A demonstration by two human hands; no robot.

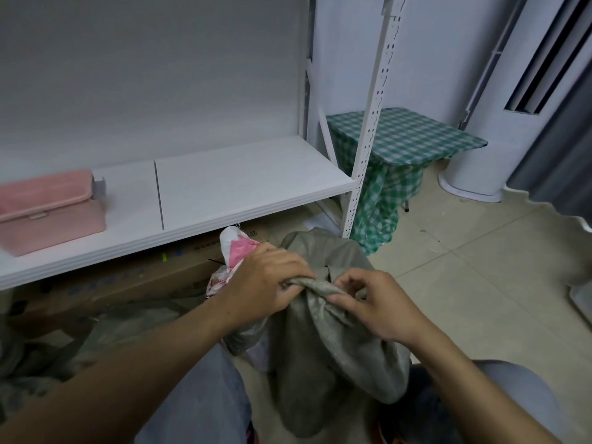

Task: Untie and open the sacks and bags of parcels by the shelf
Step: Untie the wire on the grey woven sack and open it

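Right of the grey sack (336, 363) the tiled floor (480, 283) lies bare, free passage up to the green-checked table (416, 133). Behind the sack the white shelf board (240, 187) overhangs a cardboard box (128, 283) and a pink-and-white bag (238, 248), leaving only a low gap, and the slotted post (373, 123) stands just beyond the sack.

Sack (326, 354) between our knees, our left hand (266, 283) and right hand (381, 302) on its neck, shelf (250, 177) behind, pouch (48, 209) at the shelf's left, cardboard box (128, 280) beneath, table (407, 133) to its right

Grey-green woven sack (323, 341), pink bag (48, 206) on white shelf (243, 177), green-and-white checked tablecloth (407, 136).
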